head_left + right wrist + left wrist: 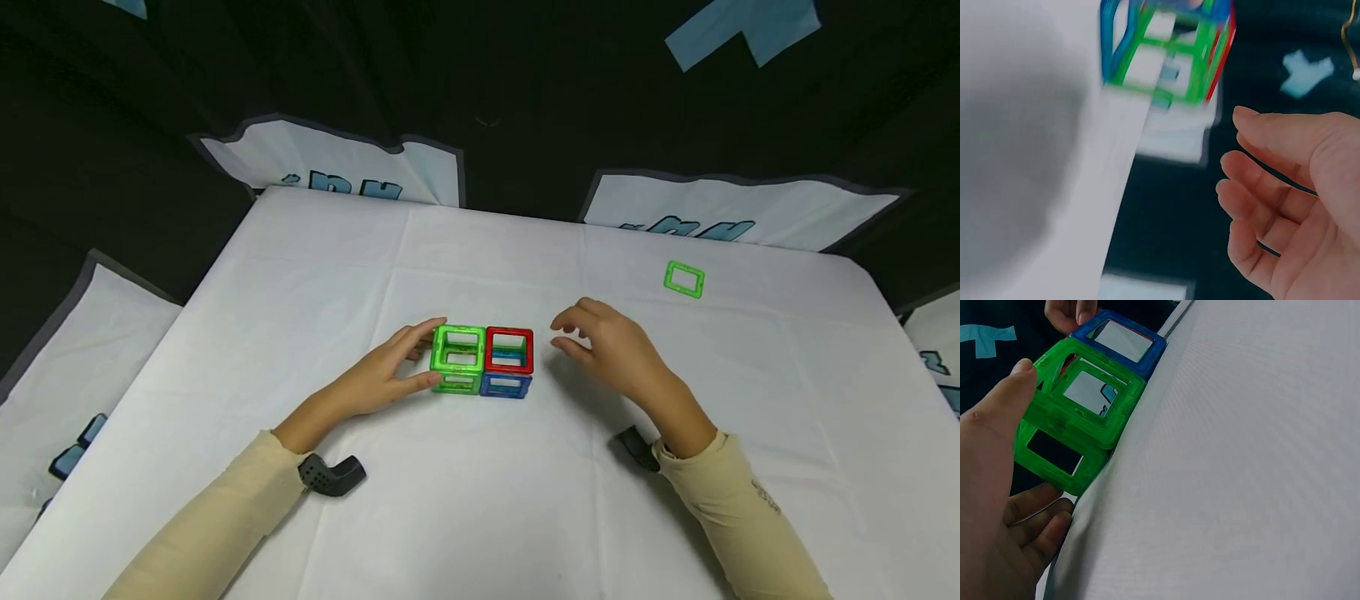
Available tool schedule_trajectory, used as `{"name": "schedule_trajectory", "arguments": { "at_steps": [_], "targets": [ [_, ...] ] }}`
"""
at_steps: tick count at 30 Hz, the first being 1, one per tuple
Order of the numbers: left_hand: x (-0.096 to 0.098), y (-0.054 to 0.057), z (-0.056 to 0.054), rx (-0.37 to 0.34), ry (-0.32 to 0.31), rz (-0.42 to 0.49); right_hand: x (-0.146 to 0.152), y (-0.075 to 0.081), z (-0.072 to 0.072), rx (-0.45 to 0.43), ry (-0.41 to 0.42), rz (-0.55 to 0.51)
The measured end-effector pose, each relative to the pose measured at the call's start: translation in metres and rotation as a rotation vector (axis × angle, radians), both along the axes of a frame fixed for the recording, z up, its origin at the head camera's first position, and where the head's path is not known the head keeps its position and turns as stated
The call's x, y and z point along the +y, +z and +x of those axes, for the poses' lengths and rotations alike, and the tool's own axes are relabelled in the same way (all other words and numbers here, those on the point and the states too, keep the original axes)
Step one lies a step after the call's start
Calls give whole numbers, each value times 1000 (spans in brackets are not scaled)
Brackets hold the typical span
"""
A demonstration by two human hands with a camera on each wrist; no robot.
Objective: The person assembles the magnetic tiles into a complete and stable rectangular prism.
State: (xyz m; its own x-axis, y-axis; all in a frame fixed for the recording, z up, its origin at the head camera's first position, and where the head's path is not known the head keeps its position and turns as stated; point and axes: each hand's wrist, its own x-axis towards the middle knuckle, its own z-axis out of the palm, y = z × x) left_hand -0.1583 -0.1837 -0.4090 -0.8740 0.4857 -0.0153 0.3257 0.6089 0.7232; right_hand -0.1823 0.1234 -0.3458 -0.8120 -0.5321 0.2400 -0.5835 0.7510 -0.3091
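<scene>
Two joined cubes of magnetic tiles stand on the white table, a green cube (457,383) on the left and a red-topped cube (509,372) with a blue front on the right. My left hand (382,371) holds the green cube from its left side, thumb at the front and index finger at the back top edge. In the left wrist view the thumb (1013,394) lies against the green frames. My right hand (618,346) hovers right of the red cube, fingers loosely bent and holding nothing. The right wrist view shows a gap between its fingertips and the blurred cubes (1172,56).
A single green square magnetic tile (684,279) lies flat at the back right of the white table (465,517). Behind the far edge hangs a black curtain (517,108) with white and blue patches. Black wrist devices (332,476) sit at both sleeves.
</scene>
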Motion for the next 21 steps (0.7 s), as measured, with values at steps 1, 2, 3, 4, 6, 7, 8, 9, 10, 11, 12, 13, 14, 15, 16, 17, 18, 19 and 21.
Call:
{"name": "schedule_trajectory", "arguments": {
  "at_steps": [1,2,3,4,6,7,8,9,10,11,12,13,14,15,16,17,18,19,21],
  "targets": [
    [0,0,0,2,0,-1,4,0,-5,-33,-32,-6],
    [0,1,1,6,-2,1,8,0,-10,-63,-61,-10],
    [0,1,1,6,-1,2,13,-1,-14,-90,-87,-12],
    [0,1,1,6,-2,4,17,-1,-19,-111,-109,-19],
    [0,1,1,5,-1,7,27,-2,-29,-157,-150,-32],
    [0,1,1,4,2,8,30,-3,-35,-176,-165,-39],
    [0,1,2,1,5,9,34,-4,-41,-194,-178,-43],
    [-1,0,2,-3,8,8,38,-4,-46,-214,-190,-46],
    [-1,0,2,-6,9,8,42,-4,-52,-238,-204,-44],
    [-1,0,2,-7,11,8,46,-4,-58,-266,-218,-40],
    [-1,0,3,-6,12,7,50,-3,-63,-287,-228,-36],
    [-1,-1,3,-6,11,8,55,-3,-68,-305,-241,-28],
    [-1,-1,3,-4,10,8,60,-3,-73,-320,-260,-25],
    [-1,-1,3,-2,9,9,65,-3,-77,-331,-280,-28],
    [-1,-2,2,0,7,11,71,-3,-80,-333,-302,-31],
    [-1,-2,2,1,6,11,77,-4,-84,-334,-325,-39],
    [0,-2,2,3,5,10,83,-6,-87,-339,-350,-49],
    [0,-2,2,2,6,10,88,-8,-89,-346,-375,-55],
    [-1,-1,3,0,12,6,98,-14,-95,-374,-415,-65]
  ]
}}
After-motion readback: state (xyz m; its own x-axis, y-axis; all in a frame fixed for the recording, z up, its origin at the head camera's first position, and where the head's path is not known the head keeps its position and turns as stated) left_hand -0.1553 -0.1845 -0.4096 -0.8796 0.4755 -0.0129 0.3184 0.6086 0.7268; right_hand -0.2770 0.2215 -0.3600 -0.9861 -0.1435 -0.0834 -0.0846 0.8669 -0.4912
